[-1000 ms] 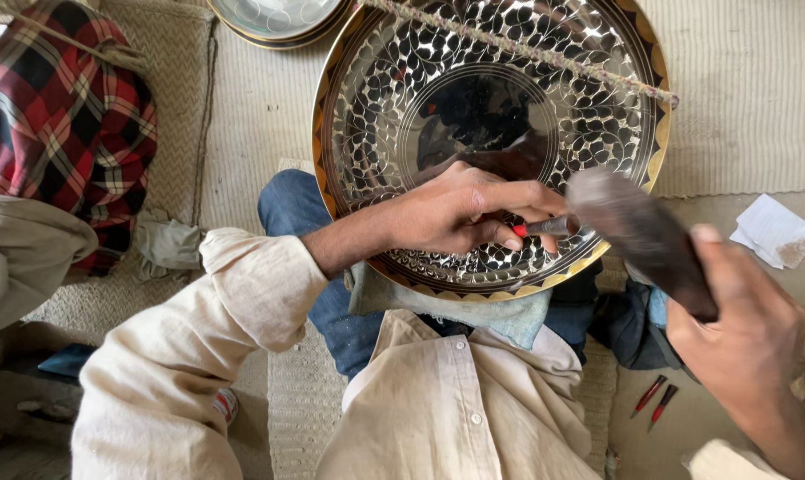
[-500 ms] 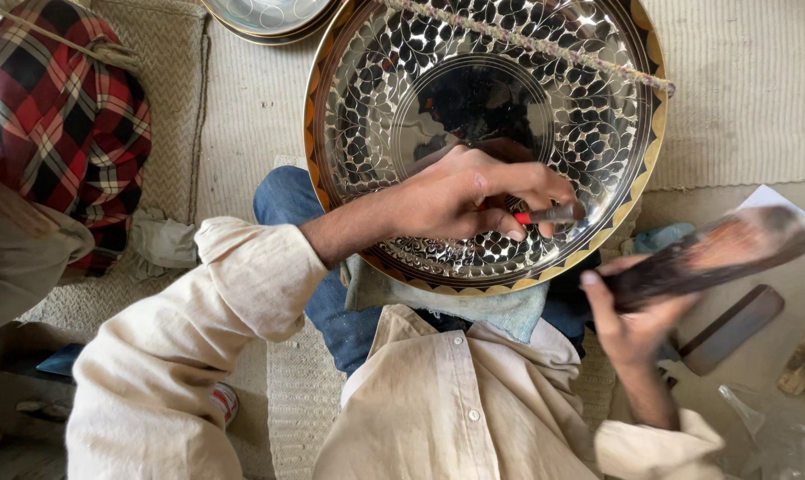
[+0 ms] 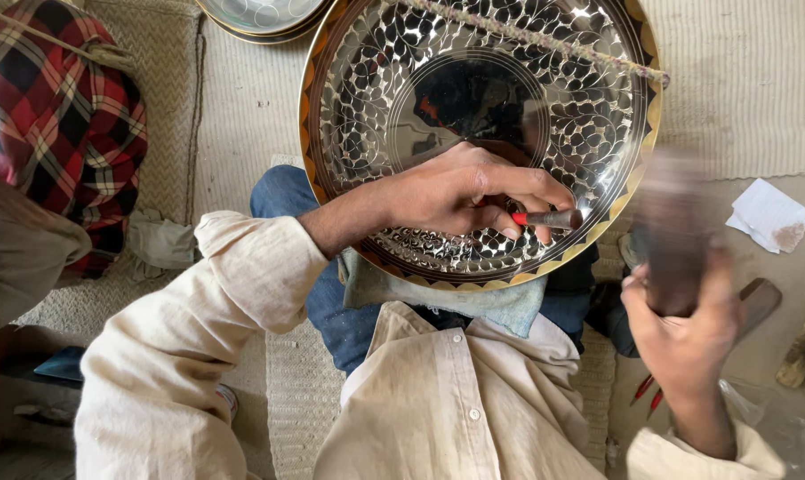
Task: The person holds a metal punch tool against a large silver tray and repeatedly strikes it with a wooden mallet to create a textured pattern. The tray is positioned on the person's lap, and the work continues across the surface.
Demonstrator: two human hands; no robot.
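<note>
Silvery engraved tray [image 3: 393, 107]: left grip [image 3: 460, 191] pinches a red-banded chisel [image 3: 549, 219] against it; right grip [image 3: 687, 333] clasps a blurred mallet [image 3: 673, 231].

Soft daylight; glare on engraved tray [image 3: 393, 89]; right hand [image 3: 687, 329] motion-blurred.

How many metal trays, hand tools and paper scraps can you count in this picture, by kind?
Engraved metal trays: 2, the large tray on the lap and a second tray at the top edge.
Hand tools: 2, the red-handled chisel in the left hand and a blurred mallet in the right hand.
Paper scraps: 1.
Total: 5.
</note>
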